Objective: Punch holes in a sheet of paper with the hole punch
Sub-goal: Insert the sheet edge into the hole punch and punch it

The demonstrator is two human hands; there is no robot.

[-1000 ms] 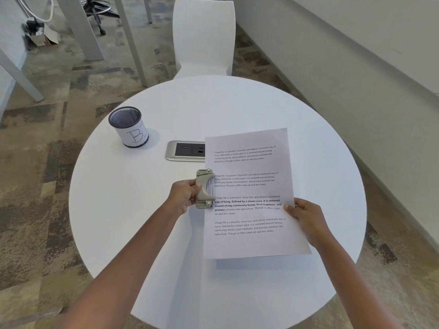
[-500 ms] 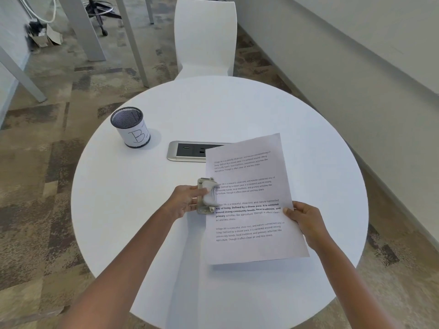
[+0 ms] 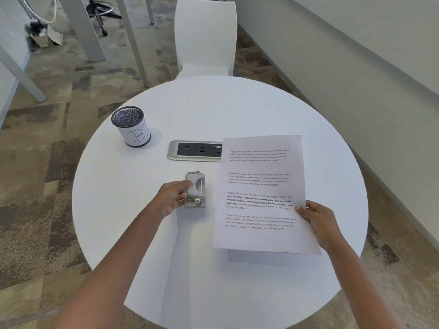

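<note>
Carrying everything: the round white counter [image 3: 142,233], with a mesh pen cup [image 3: 131,127] at its far left and a power panel [image 3: 194,150] set in its middle.
Paper: the sheet of paper [image 3: 261,191] is held up off the counter on my right, its shadow below it. Its far corner covers the power panel's end.
Right side: my right grip [image 3: 318,219] pinches the sheet's right edge, thumb on top.
Left side: my left grip [image 3: 169,198] is curled round the left side of the hole punch [image 3: 196,192], fingers on its grey handle.
Punch: it sits on the counter just left of the sheet, apart from it, with no paper in its slot.
Margin: there is one faint speck level with the punch, too small for me to call a hole.
Progress: I cannot confirm any holes. If none are there, I must feed the left edge into the slot and press. If that speck is a hole, only setting things down is left.
</note>
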